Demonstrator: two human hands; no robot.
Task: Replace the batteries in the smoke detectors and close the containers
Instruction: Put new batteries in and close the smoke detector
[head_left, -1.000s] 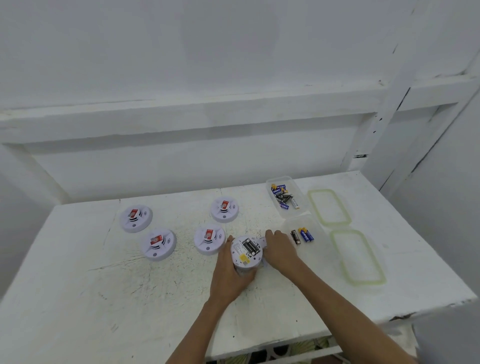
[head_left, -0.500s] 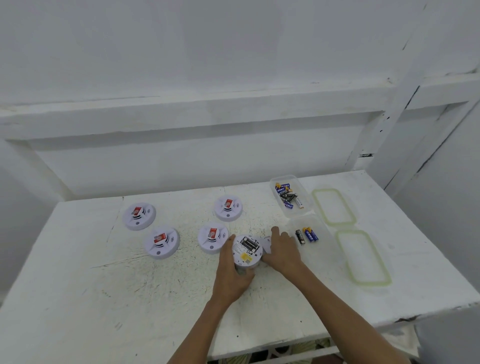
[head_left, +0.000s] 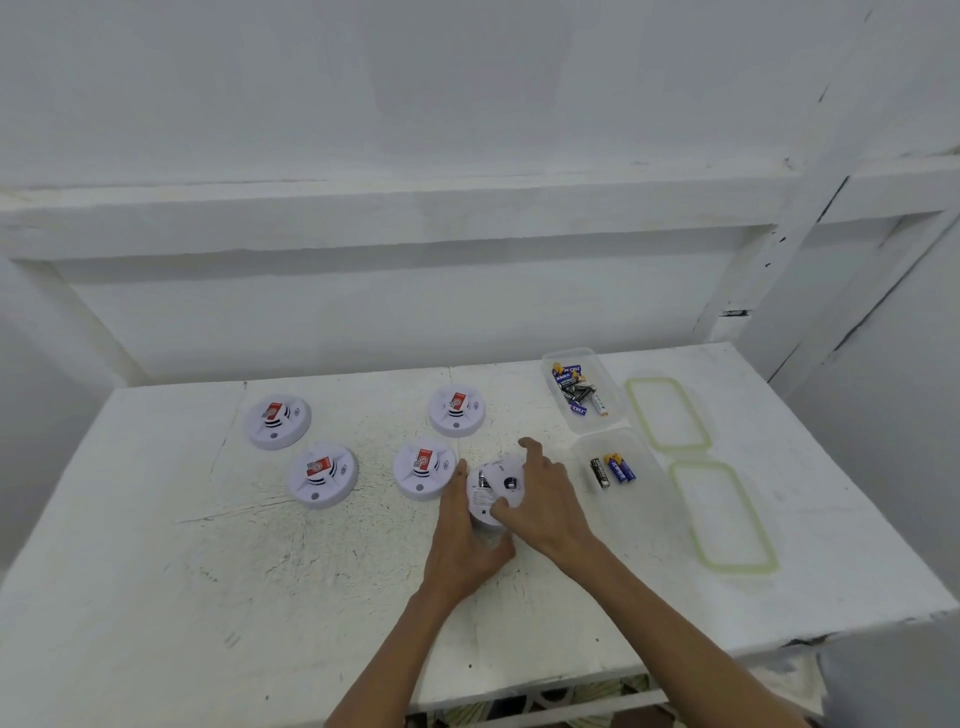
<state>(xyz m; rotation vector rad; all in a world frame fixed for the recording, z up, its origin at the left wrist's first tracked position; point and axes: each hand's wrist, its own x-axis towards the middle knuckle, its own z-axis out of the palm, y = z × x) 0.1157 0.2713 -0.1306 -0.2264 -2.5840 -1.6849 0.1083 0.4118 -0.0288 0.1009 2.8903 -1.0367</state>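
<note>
1. On the left of the bench, the far-left detector and the front-left detector sit face up with their red stickers showing. They are well apart from the action, parked there, I'd say, so they don't get mixed up with the unit in work.
2. Next along, the middle detector and the back detector are face up too. The middle one lies just beside the working hands.
3. Centre stage, the left hand wraps its fingers round the side of the upturned detector. It pins the detector to the bench so it can't spin or skid.
4. Over it, the right hand spans the back cover, thumb at the near edge and forefinger at the far edge, fingers curled to hold it. A battery end peeks out at the cover's left, so I judge the cover isn't seated yet and this unit is being closed up.
5. Right of the hands, the near container holds three batteries. Behind it, the far container holds a battery heap. Both stand open within easy reach.
6. Furthest right, the far lid and the near lid lie flat, each beside its box, handy for the closing to come.
</note>
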